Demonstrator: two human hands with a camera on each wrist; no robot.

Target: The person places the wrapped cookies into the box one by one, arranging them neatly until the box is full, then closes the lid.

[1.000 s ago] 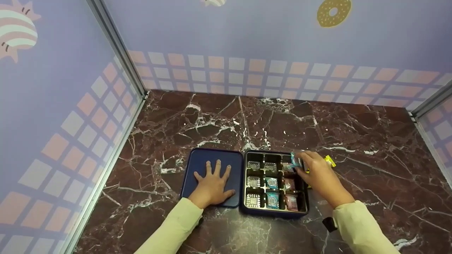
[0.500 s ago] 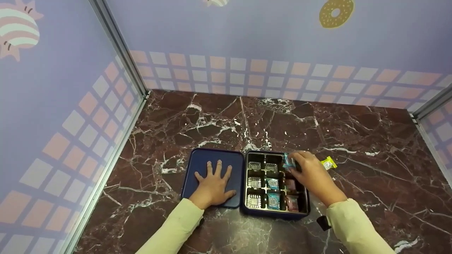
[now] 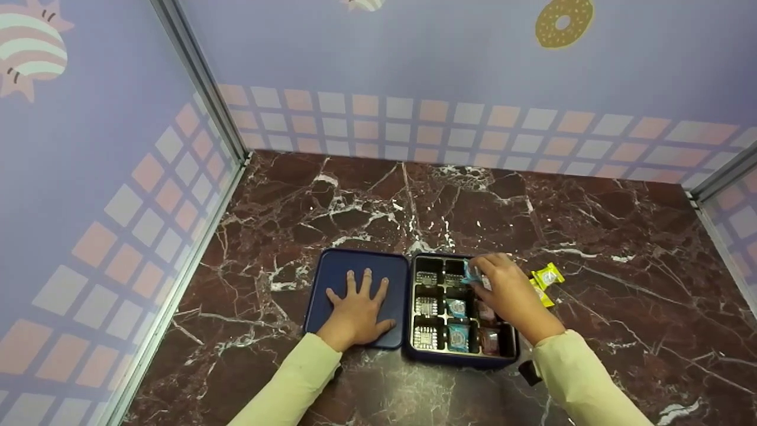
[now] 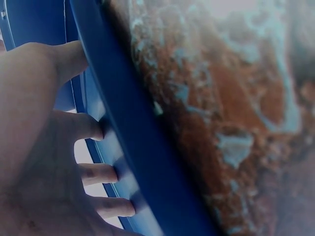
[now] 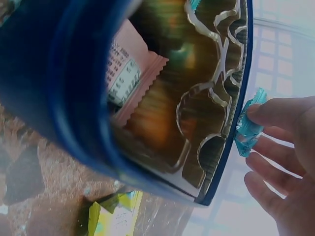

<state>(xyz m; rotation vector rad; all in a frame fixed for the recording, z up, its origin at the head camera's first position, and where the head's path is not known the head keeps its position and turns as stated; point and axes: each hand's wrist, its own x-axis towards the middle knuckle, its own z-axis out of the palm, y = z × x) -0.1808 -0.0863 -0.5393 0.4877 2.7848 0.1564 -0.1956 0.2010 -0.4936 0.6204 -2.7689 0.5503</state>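
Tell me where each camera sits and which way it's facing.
Head: worn on the head, facing forward and down; shows the left hand, right hand, both sleeves, blue lid and open box.
Left wrist: worn on that wrist, facing the left hand's work; shows its palm and fingers on the lid, beside the marbled tabletop.
Right wrist: worn on that wrist, facing the right fingers pinching a blue-wrapped sweet.
Shared: head and right wrist both show the box and that sweet.
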